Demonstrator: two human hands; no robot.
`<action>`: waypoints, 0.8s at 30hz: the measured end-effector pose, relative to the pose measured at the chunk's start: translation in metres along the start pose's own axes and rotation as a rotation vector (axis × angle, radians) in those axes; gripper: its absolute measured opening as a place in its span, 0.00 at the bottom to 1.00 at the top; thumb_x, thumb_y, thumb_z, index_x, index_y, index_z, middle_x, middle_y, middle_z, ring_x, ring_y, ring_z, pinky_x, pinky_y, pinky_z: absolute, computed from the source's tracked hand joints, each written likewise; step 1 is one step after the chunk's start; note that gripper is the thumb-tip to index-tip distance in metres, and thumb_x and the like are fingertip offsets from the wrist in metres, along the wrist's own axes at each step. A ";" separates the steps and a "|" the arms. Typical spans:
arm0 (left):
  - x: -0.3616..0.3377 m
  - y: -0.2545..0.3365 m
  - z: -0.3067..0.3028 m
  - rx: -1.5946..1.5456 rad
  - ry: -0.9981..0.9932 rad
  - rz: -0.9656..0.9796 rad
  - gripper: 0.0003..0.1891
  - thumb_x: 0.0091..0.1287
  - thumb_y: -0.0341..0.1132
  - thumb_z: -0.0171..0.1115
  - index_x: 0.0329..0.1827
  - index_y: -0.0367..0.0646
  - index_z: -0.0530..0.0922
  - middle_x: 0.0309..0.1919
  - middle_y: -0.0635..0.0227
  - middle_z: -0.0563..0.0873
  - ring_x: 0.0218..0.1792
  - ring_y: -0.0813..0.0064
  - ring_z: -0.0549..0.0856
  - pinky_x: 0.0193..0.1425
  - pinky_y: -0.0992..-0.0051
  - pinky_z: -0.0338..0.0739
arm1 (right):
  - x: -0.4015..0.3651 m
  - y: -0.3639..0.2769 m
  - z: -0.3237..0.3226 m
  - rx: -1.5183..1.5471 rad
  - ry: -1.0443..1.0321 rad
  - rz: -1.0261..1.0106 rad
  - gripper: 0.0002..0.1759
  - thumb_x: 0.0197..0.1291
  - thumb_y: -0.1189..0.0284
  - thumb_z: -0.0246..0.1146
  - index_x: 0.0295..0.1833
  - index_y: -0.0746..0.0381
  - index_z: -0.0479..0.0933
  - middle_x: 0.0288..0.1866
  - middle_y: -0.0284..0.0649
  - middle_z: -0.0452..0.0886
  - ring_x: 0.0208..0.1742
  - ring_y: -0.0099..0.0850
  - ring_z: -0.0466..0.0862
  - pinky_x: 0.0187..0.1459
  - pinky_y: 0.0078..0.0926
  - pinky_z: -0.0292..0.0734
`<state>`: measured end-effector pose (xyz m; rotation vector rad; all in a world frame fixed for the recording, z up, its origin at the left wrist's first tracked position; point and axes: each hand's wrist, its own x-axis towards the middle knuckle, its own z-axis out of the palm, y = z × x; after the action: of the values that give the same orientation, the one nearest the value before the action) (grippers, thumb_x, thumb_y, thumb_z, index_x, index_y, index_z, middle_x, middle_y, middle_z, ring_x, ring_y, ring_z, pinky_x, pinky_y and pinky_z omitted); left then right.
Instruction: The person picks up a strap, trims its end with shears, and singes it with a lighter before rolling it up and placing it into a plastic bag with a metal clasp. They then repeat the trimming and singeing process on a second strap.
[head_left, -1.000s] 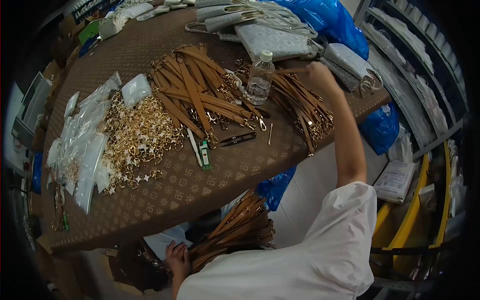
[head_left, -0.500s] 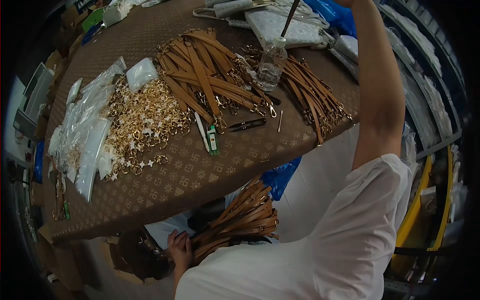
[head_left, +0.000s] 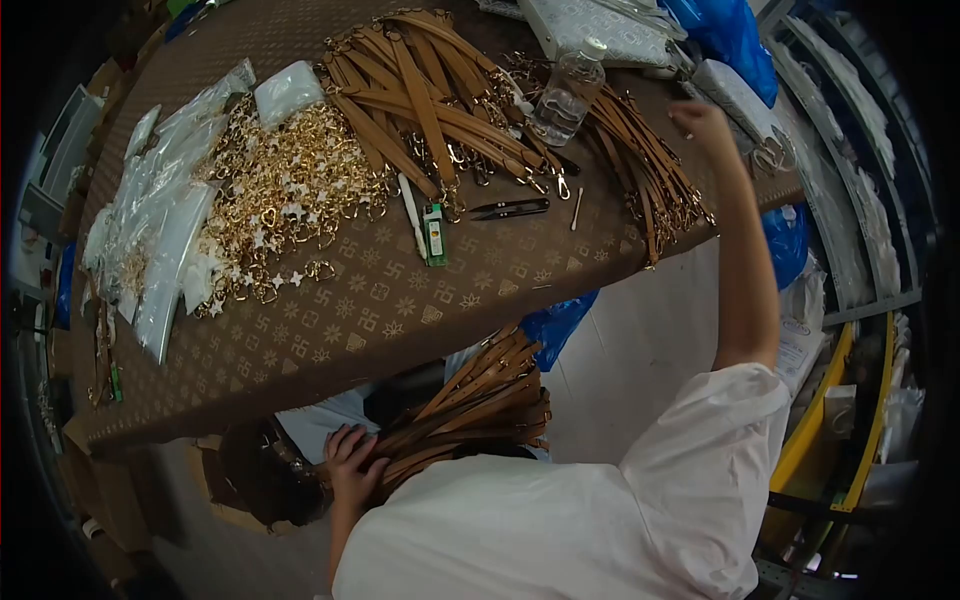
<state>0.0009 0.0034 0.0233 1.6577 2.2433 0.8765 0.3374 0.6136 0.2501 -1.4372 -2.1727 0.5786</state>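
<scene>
My left hand (head_left: 354, 460) lies on the left end of a bundle of brown straps (head_left: 480, 405) below the table edge, its fingers spread. At the right, my right hand (head_left: 703, 120) is raised near the table's right side with curled fingers; anything between them is too small to make out. Left of it, a clear bottle (head_left: 568, 98) with a pale cap holds some liquid. Brown straps with metal clasps lie in a large pile (head_left: 420, 90) and a smaller pile (head_left: 640, 165) on either side of the bottle.
Gold clasps and chains (head_left: 290, 185) lie beside plastic bags (head_left: 165, 215) on the patterned brown table (head_left: 340, 345). Thread snips (head_left: 510, 209), a green lighter (head_left: 434, 236), a white pen (head_left: 411, 210) and a cotton swab (head_left: 577, 209) are nearer. Pale bags (head_left: 600, 30) and blue plastic (head_left: 735, 45) lie behind.
My right hand has come down into view from the top edge. The dark stick above the bottle is no longer visible. The view has shifted; my left hand stays on the straps.
</scene>
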 end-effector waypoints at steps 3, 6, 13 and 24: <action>0.007 0.003 -0.009 -0.123 -0.088 0.033 0.16 0.48 0.26 0.68 0.42 0.44 0.84 0.50 0.65 0.80 0.56 0.58 0.73 0.61 0.58 0.66 | -0.068 0.026 0.074 -0.451 0.248 -0.215 0.11 0.56 0.74 0.62 0.45 0.65 0.80 0.44 0.44 0.81 0.42 0.34 0.81 0.46 0.27 0.75; 0.007 -0.014 -0.006 -0.107 -0.210 0.127 0.21 0.44 0.21 0.68 0.45 0.44 0.83 0.46 0.64 0.81 0.49 0.60 0.78 0.52 0.66 0.73 | -0.112 -0.013 0.097 -0.545 0.822 -0.449 0.11 0.55 0.75 0.63 0.44 0.64 0.80 0.46 0.45 0.80 0.41 0.36 0.81 0.42 0.35 0.76; 0.008 -0.002 -0.011 -0.293 -0.287 -0.354 0.15 0.52 0.25 0.67 0.45 0.38 0.82 0.40 0.61 0.81 0.41 0.62 0.80 0.46 0.72 0.76 | -0.243 -0.122 0.187 -0.036 -0.034 -0.711 0.16 0.48 0.81 0.64 0.45 0.61 0.79 0.48 0.41 0.77 0.49 0.42 0.73 0.50 0.35 0.71; 0.005 0.006 -0.029 -0.308 -0.065 -0.399 0.11 0.54 0.29 0.68 0.41 0.39 0.83 0.36 0.61 0.81 0.32 0.68 0.80 0.35 0.74 0.75 | -0.329 -0.125 0.257 0.009 -1.023 -0.720 0.13 0.50 0.70 0.66 0.41 0.65 0.79 0.42 0.42 0.77 0.42 0.42 0.80 0.44 0.37 0.76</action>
<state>-0.0104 0.0000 0.0505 1.0428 2.1523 0.9816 0.2067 0.2401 0.0667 -0.1900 -3.1566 1.1753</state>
